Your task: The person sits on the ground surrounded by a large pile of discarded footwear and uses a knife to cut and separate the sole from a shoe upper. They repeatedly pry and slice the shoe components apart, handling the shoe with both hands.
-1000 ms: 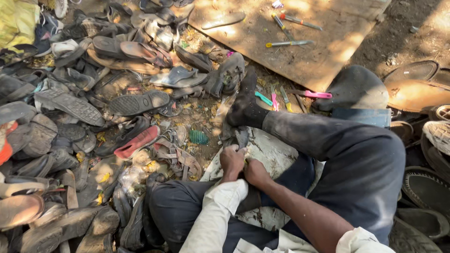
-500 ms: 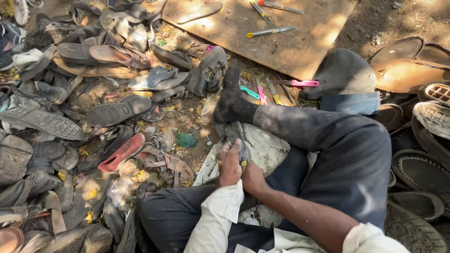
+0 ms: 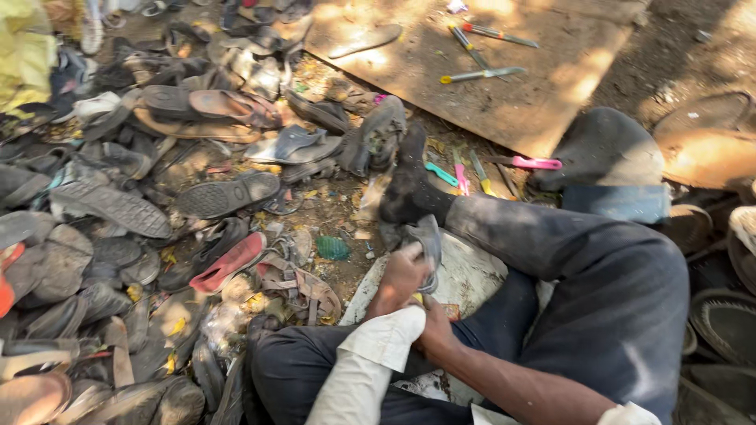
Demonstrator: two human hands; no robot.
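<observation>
The person sits on the ground with both hands close together over the lap. The left hand is curled shut around a worn grey shoe piece, fingers wrapped over its near end and holding it above a white sack spread under the legs. The right hand lies just behind and below the left, partly hidden by the rolled white sleeve of the left arm; its fingers are bent inward toward the same piece, but whether they pinch it or something small cannot be told. The two hands touch or nearly touch.

The right leg in dark trousers stretches past the hands, ending in a foot in a black sock resting on the ground just beyond the grey piece.

To the left of the hands a heap of old sandals and soles covers the ground, among them a pink sandal and a dark ribbed sole. Near the foot lie a pink-handled tool and a green-handled one.

Farther off a brown board rests on the dirt, carrying a yellow-handled tool near its middle, two more tools toward its far edge, and a flat sole at its left end.
</observation>
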